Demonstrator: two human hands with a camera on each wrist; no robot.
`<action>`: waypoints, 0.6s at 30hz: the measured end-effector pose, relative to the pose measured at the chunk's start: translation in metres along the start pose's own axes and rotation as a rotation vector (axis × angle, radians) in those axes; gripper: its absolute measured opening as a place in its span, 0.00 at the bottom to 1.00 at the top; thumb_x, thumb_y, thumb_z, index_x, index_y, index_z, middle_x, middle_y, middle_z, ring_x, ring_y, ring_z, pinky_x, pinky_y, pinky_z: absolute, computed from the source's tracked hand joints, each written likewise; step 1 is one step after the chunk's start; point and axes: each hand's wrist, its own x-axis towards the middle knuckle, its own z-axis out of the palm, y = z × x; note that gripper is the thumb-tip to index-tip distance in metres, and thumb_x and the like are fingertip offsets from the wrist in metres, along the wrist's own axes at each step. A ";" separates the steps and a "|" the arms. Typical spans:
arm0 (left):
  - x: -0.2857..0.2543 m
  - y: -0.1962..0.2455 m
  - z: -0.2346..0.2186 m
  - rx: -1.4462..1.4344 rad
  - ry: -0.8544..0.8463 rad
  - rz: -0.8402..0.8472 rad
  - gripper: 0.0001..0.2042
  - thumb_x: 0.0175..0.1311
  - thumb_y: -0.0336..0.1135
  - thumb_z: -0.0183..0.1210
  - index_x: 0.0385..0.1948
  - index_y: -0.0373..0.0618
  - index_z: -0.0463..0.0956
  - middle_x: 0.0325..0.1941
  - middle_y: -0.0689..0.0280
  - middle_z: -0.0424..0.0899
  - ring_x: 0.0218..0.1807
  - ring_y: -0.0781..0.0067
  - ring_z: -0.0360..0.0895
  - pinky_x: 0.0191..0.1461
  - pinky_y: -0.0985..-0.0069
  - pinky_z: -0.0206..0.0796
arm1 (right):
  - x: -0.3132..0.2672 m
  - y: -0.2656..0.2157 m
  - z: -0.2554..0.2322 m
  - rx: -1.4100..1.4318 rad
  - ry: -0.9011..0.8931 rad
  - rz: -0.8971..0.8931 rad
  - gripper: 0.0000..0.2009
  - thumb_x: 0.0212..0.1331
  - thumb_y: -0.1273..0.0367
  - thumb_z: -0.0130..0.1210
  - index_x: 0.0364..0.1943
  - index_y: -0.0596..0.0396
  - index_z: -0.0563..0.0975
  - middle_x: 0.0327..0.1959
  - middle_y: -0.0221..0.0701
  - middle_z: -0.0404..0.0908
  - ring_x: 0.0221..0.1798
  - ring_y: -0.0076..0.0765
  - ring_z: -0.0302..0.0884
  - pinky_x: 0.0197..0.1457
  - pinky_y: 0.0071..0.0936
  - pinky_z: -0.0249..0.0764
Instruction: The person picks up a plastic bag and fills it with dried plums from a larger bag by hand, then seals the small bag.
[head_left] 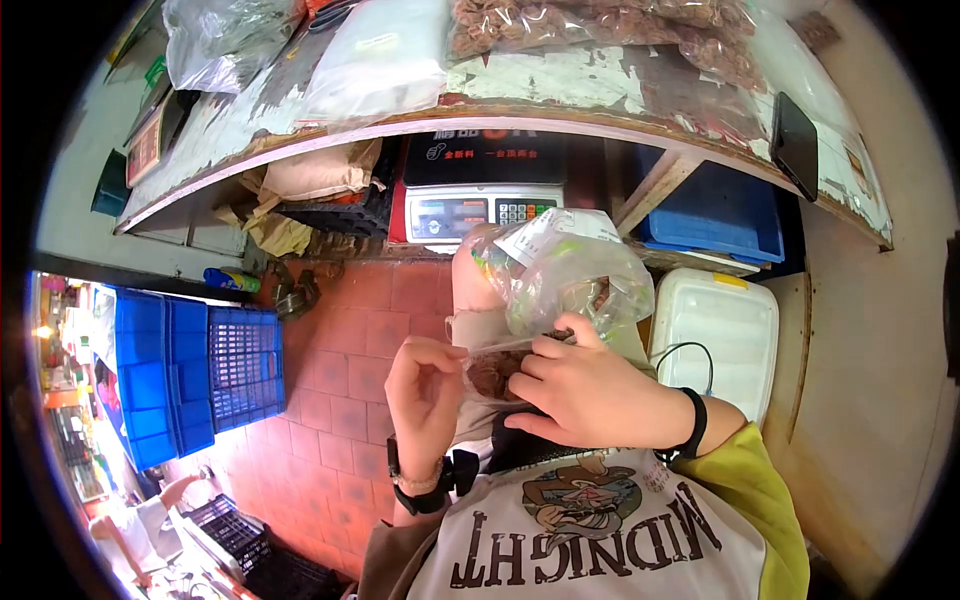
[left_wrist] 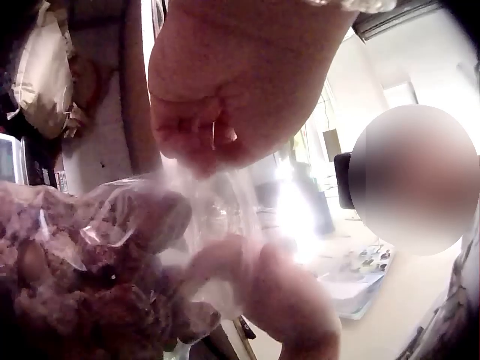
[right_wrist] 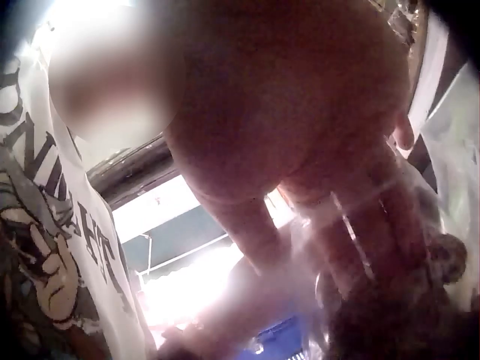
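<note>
A clear plastic bag [head_left: 492, 374] of brown, lumpy dried pieces lies over the seated person's lap. At its left edge, the left hand [head_left: 425, 395] pinches the film between thumb and fingertips. The right hand [head_left: 605, 395] grips the bag's other side, its fingers bent over the film and partly hiding the contents. In the left wrist view, the filled bag [left_wrist: 90, 262] bulges below the left hand [left_wrist: 240, 90], with thin film stretched between the two hands. Film overlaps the fingers of the right hand [right_wrist: 300, 150] in the right wrist view. Just beyond is a larger clear bag [head_left: 590, 285] with a white label.
A digital scale [head_left: 480, 212] stands under the worn bench [head_left: 560, 90], which bears bags of brown pieces [head_left: 600, 25] and a phone [head_left: 795, 145]. To the right is a white lidded box [head_left: 715, 340]; blue crates [head_left: 190, 370] stand left on the red tiles [head_left: 350, 355].
</note>
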 end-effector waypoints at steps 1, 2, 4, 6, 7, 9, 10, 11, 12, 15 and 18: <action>0.000 -0.001 0.001 0.003 -0.016 0.013 0.09 0.58 0.11 0.51 0.33 0.38 0.69 0.40 0.62 0.75 0.38 0.78 0.73 0.42 0.83 0.67 | -0.001 0.001 0.000 0.000 -0.002 -0.002 0.15 0.62 0.53 0.57 0.40 0.49 0.77 0.40 0.28 0.78 0.49 0.34 0.72 0.63 0.45 0.54; 0.000 -0.001 0.001 0.002 -0.015 0.012 0.09 0.58 0.11 0.51 0.33 0.38 0.69 0.40 0.62 0.75 0.38 0.78 0.73 0.42 0.83 0.67 | -0.002 0.001 0.002 -0.012 0.077 -0.023 0.15 0.61 0.54 0.57 0.40 0.49 0.77 0.39 0.27 0.78 0.49 0.33 0.72 0.62 0.45 0.55; 0.001 -0.003 0.003 -0.004 -0.008 0.019 0.09 0.58 0.12 0.51 0.33 0.37 0.69 0.40 0.62 0.75 0.38 0.79 0.73 0.42 0.83 0.67 | -0.002 0.002 0.005 -0.025 0.156 -0.043 0.15 0.60 0.54 0.58 0.39 0.49 0.78 0.38 0.26 0.78 0.48 0.32 0.72 0.62 0.44 0.55; 0.002 -0.002 0.003 0.004 -0.008 0.022 0.09 0.58 0.12 0.51 0.33 0.37 0.69 0.40 0.63 0.75 0.38 0.79 0.73 0.42 0.83 0.67 | -0.001 0.003 0.010 -0.073 0.147 -0.056 0.14 0.59 0.55 0.59 0.40 0.48 0.78 0.40 0.26 0.77 0.49 0.31 0.71 0.62 0.43 0.55; 0.003 -0.002 0.003 0.013 -0.008 0.024 0.09 0.58 0.12 0.51 0.34 0.37 0.70 0.39 0.63 0.75 0.38 0.79 0.73 0.42 0.83 0.67 | 0.000 0.002 0.010 -0.073 0.146 -0.057 0.14 0.59 0.55 0.59 0.40 0.48 0.78 0.40 0.26 0.77 0.49 0.31 0.71 0.62 0.43 0.55; 0.002 -0.003 0.002 0.008 -0.010 0.016 0.09 0.58 0.11 0.51 0.34 0.37 0.70 0.39 0.63 0.75 0.38 0.79 0.73 0.42 0.83 0.67 | 0.002 -0.001 0.011 -0.059 0.231 -0.093 0.16 0.57 0.56 0.60 0.44 0.48 0.78 0.43 0.26 0.74 0.49 0.31 0.70 0.60 0.42 0.56; 0.002 -0.003 0.002 0.002 -0.013 0.010 0.09 0.58 0.11 0.51 0.34 0.37 0.70 0.39 0.62 0.75 0.38 0.79 0.73 0.42 0.83 0.67 | 0.003 -0.003 0.014 -0.057 0.229 -0.094 0.16 0.57 0.56 0.60 0.44 0.48 0.78 0.43 0.26 0.74 0.49 0.31 0.70 0.60 0.42 0.56; 0.002 -0.003 0.002 0.001 -0.012 0.009 0.09 0.58 0.11 0.51 0.34 0.37 0.70 0.39 0.62 0.75 0.38 0.79 0.73 0.42 0.83 0.67 | 0.005 -0.005 0.019 -0.106 0.260 -0.065 0.18 0.57 0.56 0.61 0.47 0.47 0.78 0.43 0.26 0.73 0.49 0.31 0.69 0.59 0.41 0.56; 0.002 -0.002 0.001 0.030 -0.017 0.008 0.09 0.58 0.11 0.51 0.34 0.37 0.70 0.39 0.62 0.75 0.38 0.79 0.73 0.42 0.83 0.67 | 0.006 -0.007 0.022 -0.154 0.291 -0.034 0.19 0.56 0.55 0.61 0.50 0.47 0.78 0.44 0.26 0.72 0.49 0.31 0.69 0.58 0.40 0.56; 0.003 -0.003 0.001 0.014 -0.008 0.000 0.09 0.58 0.11 0.50 0.34 0.37 0.70 0.39 0.62 0.76 0.38 0.79 0.73 0.41 0.83 0.67 | 0.006 -0.007 0.017 -0.138 0.268 -0.029 0.22 0.55 0.55 0.61 0.53 0.46 0.77 0.42 0.26 0.71 0.49 0.31 0.68 0.56 0.38 0.57; 0.003 -0.003 0.002 -0.017 -0.001 0.007 0.09 0.58 0.11 0.50 0.34 0.37 0.70 0.39 0.63 0.76 0.37 0.80 0.72 0.40 0.83 0.66 | 0.009 -0.006 0.010 -0.104 0.350 -0.054 0.22 0.55 0.54 0.61 0.52 0.47 0.77 0.43 0.27 0.71 0.49 0.32 0.68 0.56 0.38 0.58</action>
